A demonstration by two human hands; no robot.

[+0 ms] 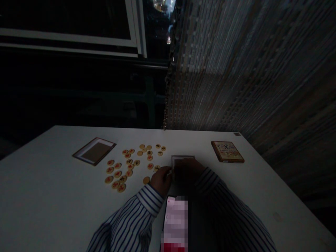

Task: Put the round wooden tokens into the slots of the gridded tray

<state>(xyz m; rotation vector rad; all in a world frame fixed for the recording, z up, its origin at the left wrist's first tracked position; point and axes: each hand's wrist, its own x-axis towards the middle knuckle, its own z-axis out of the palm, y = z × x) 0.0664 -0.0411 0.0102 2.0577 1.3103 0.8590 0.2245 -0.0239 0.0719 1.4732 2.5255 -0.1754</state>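
Both my hands meet at a flat grey folded board lying on the white table. My left hand is curled at the board's left edge, fingers closed on it. My right hand lies in deep shadow over the board's near part, and its fingers are hard to make out. Several round wooden game pieces with red and black marks lie scattered just left of my hands. Both my sleeves are striped.
An open box tray sits at the left of the table and a printed box lid at the right. A lit phone lies near my chest. A woven blind hangs behind the table; the room is dark.
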